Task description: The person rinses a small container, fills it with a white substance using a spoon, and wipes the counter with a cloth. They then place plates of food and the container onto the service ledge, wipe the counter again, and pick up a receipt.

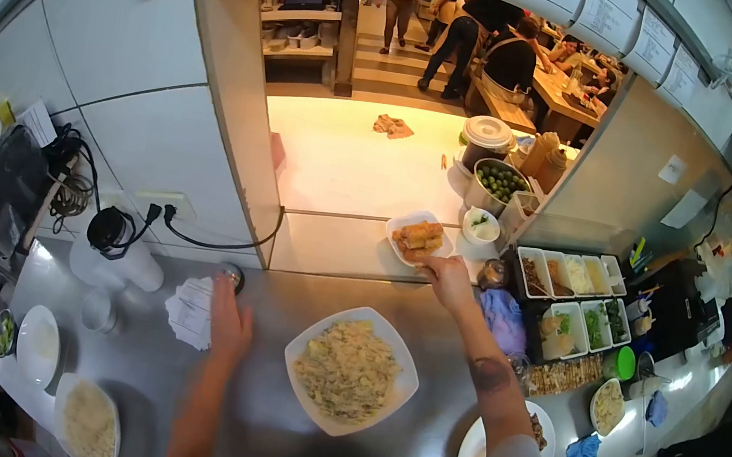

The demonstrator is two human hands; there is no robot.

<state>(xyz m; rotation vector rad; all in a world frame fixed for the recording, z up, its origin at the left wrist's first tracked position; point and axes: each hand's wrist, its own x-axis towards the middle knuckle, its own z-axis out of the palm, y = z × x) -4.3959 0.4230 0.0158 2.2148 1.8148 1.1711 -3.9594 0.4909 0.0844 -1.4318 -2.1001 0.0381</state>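
My right hand [449, 282] reaches to the ledge of the pass window, its fingers closed at the near edge of a small white dish [393, 237] of golden fried pieces [418, 237]. The fingertips partly cover that edge. My left hand [230, 322] lies with fingers stretched out, at a small round metal call bell [233, 278], whose top the fingertips partly hide. Beside it are paper order slips [191, 310]. Between my arms stands a large square white bowl [404, 394] heaped with a pale, creamy rice-like dish [351, 369].
A small white cup [481, 227], a pot of green limes [498, 182] and a lidded container [488, 135] stand at the window's right. Topping trays [576, 275] line the right counter. Plates and a rice bowl [90, 420] sit left. People [511, 58] are beyond the window.
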